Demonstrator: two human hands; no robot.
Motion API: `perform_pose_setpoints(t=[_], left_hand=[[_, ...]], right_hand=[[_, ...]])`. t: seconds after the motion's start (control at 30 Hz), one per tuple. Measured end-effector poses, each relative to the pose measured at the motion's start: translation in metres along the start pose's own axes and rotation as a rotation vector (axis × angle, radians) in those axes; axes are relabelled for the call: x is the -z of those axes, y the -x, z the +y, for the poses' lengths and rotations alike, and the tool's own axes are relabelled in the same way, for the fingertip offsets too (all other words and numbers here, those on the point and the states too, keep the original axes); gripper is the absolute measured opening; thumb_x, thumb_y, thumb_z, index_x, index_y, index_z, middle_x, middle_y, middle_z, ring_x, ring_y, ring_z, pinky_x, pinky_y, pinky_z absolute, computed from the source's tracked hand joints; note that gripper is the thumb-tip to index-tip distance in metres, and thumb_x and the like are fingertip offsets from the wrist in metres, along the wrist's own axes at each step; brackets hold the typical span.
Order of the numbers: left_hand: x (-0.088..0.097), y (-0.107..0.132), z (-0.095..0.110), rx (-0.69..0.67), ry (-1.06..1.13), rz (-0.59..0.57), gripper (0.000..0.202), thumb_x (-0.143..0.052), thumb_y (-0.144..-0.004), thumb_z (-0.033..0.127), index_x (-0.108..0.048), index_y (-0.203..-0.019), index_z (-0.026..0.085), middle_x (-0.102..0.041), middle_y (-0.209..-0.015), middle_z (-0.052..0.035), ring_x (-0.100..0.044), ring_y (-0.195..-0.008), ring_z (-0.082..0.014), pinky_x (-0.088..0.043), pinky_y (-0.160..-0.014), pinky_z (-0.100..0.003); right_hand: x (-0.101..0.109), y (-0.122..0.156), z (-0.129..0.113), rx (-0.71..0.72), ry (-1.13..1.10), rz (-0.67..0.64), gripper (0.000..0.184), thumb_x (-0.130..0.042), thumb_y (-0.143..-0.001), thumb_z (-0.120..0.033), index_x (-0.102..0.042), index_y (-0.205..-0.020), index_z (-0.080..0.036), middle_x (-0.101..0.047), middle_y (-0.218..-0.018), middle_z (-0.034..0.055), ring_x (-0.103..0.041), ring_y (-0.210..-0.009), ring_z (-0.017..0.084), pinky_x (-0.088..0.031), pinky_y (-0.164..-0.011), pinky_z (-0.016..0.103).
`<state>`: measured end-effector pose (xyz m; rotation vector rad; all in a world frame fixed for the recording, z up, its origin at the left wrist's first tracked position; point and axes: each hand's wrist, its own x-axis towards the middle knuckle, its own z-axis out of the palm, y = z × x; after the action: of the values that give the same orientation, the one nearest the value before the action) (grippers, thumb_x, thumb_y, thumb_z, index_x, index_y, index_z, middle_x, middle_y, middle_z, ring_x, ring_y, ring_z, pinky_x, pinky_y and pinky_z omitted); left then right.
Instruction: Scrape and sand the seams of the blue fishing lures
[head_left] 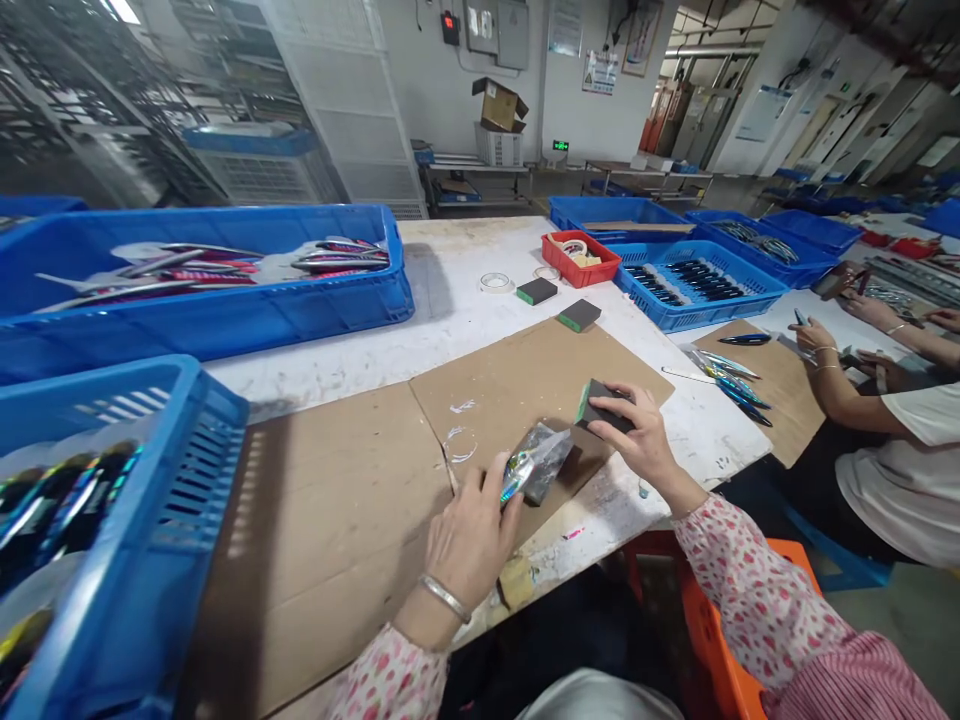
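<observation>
My left hand [472, 530] is closed around a shiny, iridescent fishing lure [517, 474], with a clear pointed piece at its far end. A dark grey block [550, 462] lies on the cardboard just behind and below the lure. In my right hand [637, 430] is a dark sanding block [596, 403] with a green side, gripped between thumb and fingers a short way right of the lure. Two more dark blocks with green edges, a sanding block [537, 291] and another sanding block [579, 316], rest farther back on the table.
Brown cardboard [337, 510] covers the near tabletop. Blue crates hold lures: a long crate [322, 308] at the back left, a near-left crate [217, 400] and a right crate [686, 322]. A red box [592, 273] and tape roll [495, 283] stand behind. Co-workers' hands [817, 340] work at right.
</observation>
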<state>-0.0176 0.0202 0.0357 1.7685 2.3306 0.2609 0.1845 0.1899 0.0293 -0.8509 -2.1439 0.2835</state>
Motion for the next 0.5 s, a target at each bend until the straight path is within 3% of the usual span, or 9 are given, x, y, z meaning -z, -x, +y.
perform_pose_setpoints(t=[0.1,0.27,0.4,0.5], left_hand=[[-0.006,0.004,0.001,0.038,0.065,0.024,0.036,-0.04,-0.093,0.032,-0.042,-0.128,0.021,-0.054,-0.11,-0.0088,-0.064,-0.082,-0.0209,-0.047,-0.065,-0.031],[-0.02,0.003,0.01,0.063,0.091,-0.057,0.022,-0.041,-0.092,0.028,-0.047,-0.111,0.017,-0.06,-0.103,-0.0103,-0.065,-0.087,-0.0225,-0.047,-0.067,-0.031],[-0.023,0.002,0.017,0.082,0.062,-0.198,0.026,-0.038,-0.094,0.027,-0.042,-0.117,0.015,-0.067,-0.091,-0.0092,-0.068,-0.086,-0.0239,-0.046,-0.069,-0.031],[-0.022,0.003,0.021,0.076,-0.004,-0.228,0.032,-0.036,-0.094,0.026,-0.04,-0.124,0.013,-0.069,-0.094,-0.011,-0.069,-0.087,-0.0243,-0.047,-0.069,-0.031]], right_hand=[[-0.014,0.001,-0.016,0.003,0.015,-0.037,0.029,-0.063,-0.087,-0.048,-0.071,-0.107,-0.029,-0.056,-0.124,0.0068,-0.051,-0.112,0.026,-0.04,-0.097,0.042],[-0.042,0.013,-0.021,-0.077,0.124,-0.115,0.027,-0.067,-0.084,-0.047,-0.071,-0.106,-0.032,-0.058,-0.122,0.0055,-0.052,-0.108,0.025,-0.04,-0.093,0.041],[-0.046,0.032,-0.027,-0.124,0.164,-0.125,0.028,-0.064,-0.087,-0.048,-0.071,-0.108,-0.031,-0.059,-0.12,0.0069,-0.053,-0.105,0.025,-0.04,-0.093,0.04],[-0.04,0.042,-0.039,-0.087,0.155,-0.17,0.029,-0.063,-0.087,-0.05,-0.071,-0.107,-0.031,-0.058,-0.121,0.0074,-0.053,-0.105,0.025,-0.04,-0.09,0.039]])
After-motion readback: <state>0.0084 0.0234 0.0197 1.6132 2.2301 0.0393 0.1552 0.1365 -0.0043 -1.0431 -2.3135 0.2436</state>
